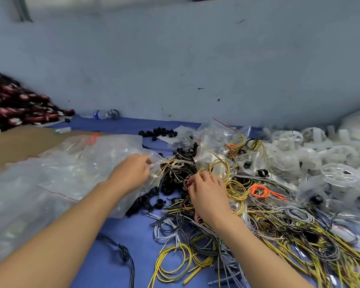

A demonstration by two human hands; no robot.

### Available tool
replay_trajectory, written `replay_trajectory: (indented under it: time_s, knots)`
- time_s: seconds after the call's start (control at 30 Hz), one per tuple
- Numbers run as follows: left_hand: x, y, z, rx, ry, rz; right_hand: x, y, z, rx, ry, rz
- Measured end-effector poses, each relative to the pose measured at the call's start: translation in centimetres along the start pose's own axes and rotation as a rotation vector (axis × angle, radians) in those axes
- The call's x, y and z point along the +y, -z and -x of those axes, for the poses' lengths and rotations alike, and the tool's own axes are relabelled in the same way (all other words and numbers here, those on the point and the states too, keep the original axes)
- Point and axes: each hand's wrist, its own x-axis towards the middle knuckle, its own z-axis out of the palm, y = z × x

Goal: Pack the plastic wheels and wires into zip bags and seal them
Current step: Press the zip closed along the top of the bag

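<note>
- Tangled yellow, grey and orange wires (235, 190) heap centre-right on the blue table (123, 235), beside translucent plastic wheels (337, 175).
- Left hand (131, 173) pinches the edge of a clear zip bag (87, 163); right hand (208, 194) curls its fingers into the wires.
- Pulling likely drags snagged neighbours along.

Two arms show, ending in left hand (131, 173) and right hand (206, 194), both bare. Forearms are uncovered all the way to the frame's bottom edge. Wrists bare too; finer detail is blurred.
</note>
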Motion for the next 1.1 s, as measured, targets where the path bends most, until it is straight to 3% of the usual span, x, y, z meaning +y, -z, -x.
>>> replay_trajectory:
  time_s: [0.17,0.37,0.43,0.5,0.6,0.7,0.87,0.93,1.0,1.03,1.1]
  knots:
    - [-1.6,-0.3,1.4,0.186,0.031,-0.136,0.0,-0.2,0.2,0.033,0.006,-0.007]
    - [-2.4,-1.7,2.9,-0.063,0.122,-0.276,-0.3,0.4,0.0,0.049,0.013,-0.022]
    - [-2.4,-1.5,3.4,-0.020,0.125,-0.243,-1.1,0.8,0.0,0.103,0.045,-0.097]
    - [-1.9,-1.0,3.7,0.092,0.134,-0.077,-2.2,1.2,0.0,0.114,0.044,-0.329]
    - [0.1,0.1,4.2,0.275,0.093,0.196,-4.1,2.5,-0.5,-0.067,-0.167,-0.881]
    - [3.2,0.7,5.1,0.426,-0.034,0.228,-5.2,4.0,-1.0,-0.234,-0.343,-1.287]
    - [7.5,0.1,6.2,0.444,-0.262,0.188,-3.9,6.2,-0.1,-0.003,-0.323,-1.451]
    - [8.7,0.4,6.2,0.491,-0.271,0.333,-2.6,7.8,0.2,0.080,-0.332,-1.490]
    - [9.9,1.5,5.5,0.556,-0.090,0.676,-1.0,9.5,0.7,0.116,-0.319,-1.503]
    - [10.6,2.1,5.1,0.509,0.033,0.887,-0.2,10.3,1.0,0.118,-0.309,-1.509]
    - [12.3,2.9,4.2,0.217,0.173,1.231,1.4,11.8,1.6,0.094,-0.288,-1.512]
